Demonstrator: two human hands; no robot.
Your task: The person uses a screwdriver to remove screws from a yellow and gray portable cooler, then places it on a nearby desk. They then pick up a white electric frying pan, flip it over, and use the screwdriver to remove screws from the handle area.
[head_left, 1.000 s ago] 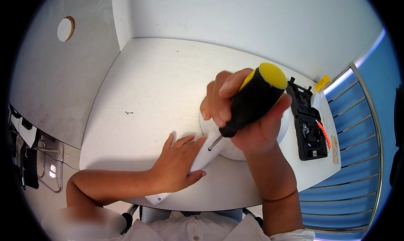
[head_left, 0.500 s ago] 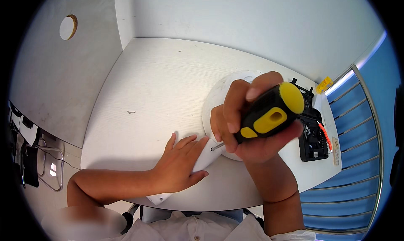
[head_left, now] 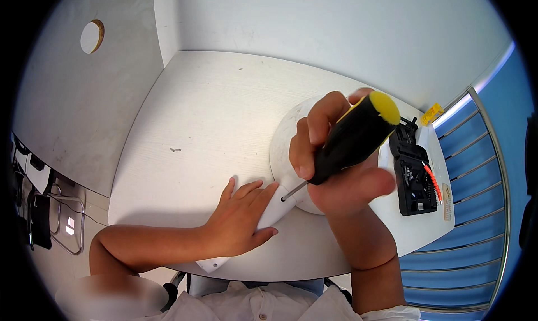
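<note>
A white object with a round head (head_left: 284,147) and a long handle (head_left: 274,209) lies slanting across the near part of the table. My left hand (head_left: 238,217) lies over the handle, its fingers on one side and the thumb on the other, pressing it down. In my right hand (head_left: 342,175) is a black and yellow screwdriver (head_left: 350,139), held by curled fingers with the thumb sticking out. The screwdriver's thin metal shaft slants down into a small dark screw hole in the handle. Another hole shows at the handle's near end. My right hand hides much of the round head.
At the right of the table (head_left: 196,108) lies an open black tool case (head_left: 412,175) with small bits and a red-orange flexible shaft (head_left: 431,181). A yellow piece (head_left: 431,113) stands behind it. A metal railing (head_left: 493,181) runs along the right side; a grey partition (head_left: 84,108) stands left.
The screwdriver has turned, so its yellow side patch no longer faces me. My right fingers have shifted round its grip and the thumb has come away. The left hand stays put.
</note>
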